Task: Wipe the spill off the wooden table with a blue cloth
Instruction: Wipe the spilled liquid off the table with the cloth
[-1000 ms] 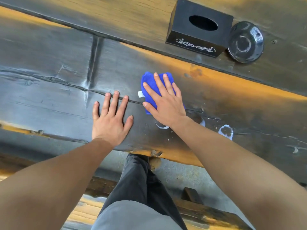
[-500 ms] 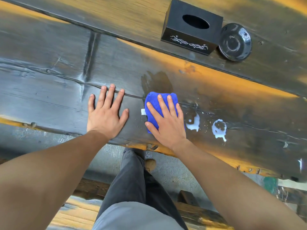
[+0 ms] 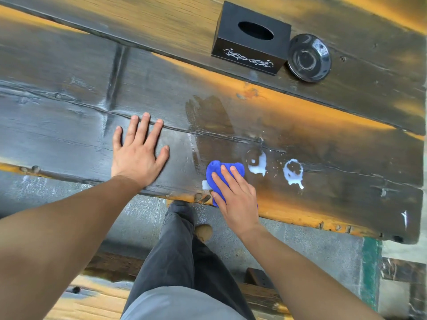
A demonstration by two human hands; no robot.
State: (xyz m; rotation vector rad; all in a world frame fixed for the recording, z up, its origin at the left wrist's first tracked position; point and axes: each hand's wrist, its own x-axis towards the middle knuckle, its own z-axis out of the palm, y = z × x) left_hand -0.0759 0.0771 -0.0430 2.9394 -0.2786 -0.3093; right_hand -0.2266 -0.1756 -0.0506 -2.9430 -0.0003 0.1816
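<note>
Writing is nowhere legible in the head view; the only marking is a white scrolling vine pattern along the front face of the black tissue box [image 3: 250, 39], which stands on the far plank of the wooden table [image 3: 69, 116] with an oval slot in its top. Just to the right of the box, touching or nearly touching it, lies a dark glossy dish [image 3: 309, 57]. A small white tag [image 3: 206, 184] sticks out from the left edge of the blue cloth [image 3: 221, 168], too small to read. The cloth sits at the near edge of the table, bunched under the right hand [image 3: 235, 195], whose fingers lie spread and flat on top of it, pressing it down rather than closing around it. Just to the right of the cloth are two white puddles: one spill [image 3: 256, 163] close beside it and a second spill [image 3: 294, 173] farther right, both apart from the cloth. Beyond the cloth a dark wet streak [image 3: 208, 116] runs up the wood. The left hand [image 3: 137, 153] rests open, palm down with fingers apart, on the table to the left, holding nothing. Below the table edge are a grey trouser leg [image 3: 180, 250], a shoe [image 3: 203, 232] and a bench [image 3: 111, 266].
</note>
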